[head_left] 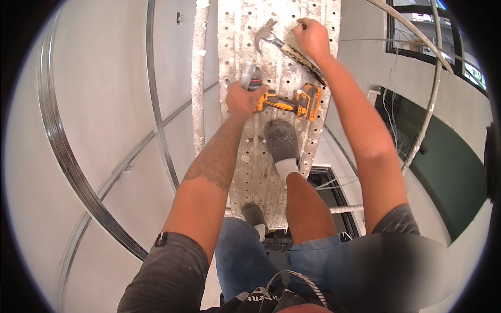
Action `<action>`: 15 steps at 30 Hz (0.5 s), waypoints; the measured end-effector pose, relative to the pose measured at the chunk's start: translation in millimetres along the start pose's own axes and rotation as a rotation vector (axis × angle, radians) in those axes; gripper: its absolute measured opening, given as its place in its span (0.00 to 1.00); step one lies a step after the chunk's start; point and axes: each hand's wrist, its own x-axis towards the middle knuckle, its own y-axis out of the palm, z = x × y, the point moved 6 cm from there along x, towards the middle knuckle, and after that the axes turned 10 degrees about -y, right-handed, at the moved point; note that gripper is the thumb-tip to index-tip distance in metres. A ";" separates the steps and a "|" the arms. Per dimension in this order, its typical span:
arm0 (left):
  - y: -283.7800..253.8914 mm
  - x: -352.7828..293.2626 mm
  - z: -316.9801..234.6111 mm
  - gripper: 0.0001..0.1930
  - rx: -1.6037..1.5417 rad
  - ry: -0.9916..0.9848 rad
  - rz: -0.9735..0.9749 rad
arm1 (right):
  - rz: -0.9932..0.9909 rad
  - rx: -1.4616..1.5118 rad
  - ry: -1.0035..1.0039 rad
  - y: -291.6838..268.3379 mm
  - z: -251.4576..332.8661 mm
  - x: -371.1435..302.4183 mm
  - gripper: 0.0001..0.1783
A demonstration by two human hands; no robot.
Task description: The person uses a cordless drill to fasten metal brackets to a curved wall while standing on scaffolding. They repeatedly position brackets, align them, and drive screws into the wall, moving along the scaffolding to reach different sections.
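My left hand [244, 100] is closed around the lower end of a short silver metal piece [248, 74], and its thumb side lies against a yellow-and-black cordless drill [279, 103]. The drill rests on its side on the perforated metal plank [271, 156], chuck pointing away from me; my hand covers part of its body. Farther off and to the right, my right hand [313, 40] is held with curled fingers over the plank. A small dark thing shows at its fingertips, too small to name. Between the hands lies a claw hammer [292, 53] with a worn, dirty handle.
I stand on the plank, my dark shoe [282, 140] close behind the drill. A white-spattered scaffold pole [199, 78] runs along its left side. Metal wall studs [68, 156] stand at left; slanting poles [429, 104], hanging wires and a window [438, 31] are at right.
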 end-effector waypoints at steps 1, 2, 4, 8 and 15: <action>-2.8 3.2 1.3 0.39 -0.027 -0.033 0.072 | -0.011 0.062 -0.054 -15.1 20.5 -17.2 0.14; -7.5 5.8 5.0 0.39 -0.055 -0.067 0.147 | 0.013 0.104 -0.017 -28.4 36.8 -41.6 0.14; -12.5 3.5 -1.3 0.36 -0.050 -0.077 0.200 | 0.052 0.246 0.104 -60.5 55.7 -98.6 0.13; -14.1 -19.3 -5.3 0.33 -0.084 -0.030 0.076 | 0.145 0.412 0.384 -106.2 55.3 -222.0 0.11; -32.2 -80.5 -23.2 0.30 -0.077 0.140 -0.013 | 0.209 0.593 0.639 -181.8 77.8 -317.4 0.07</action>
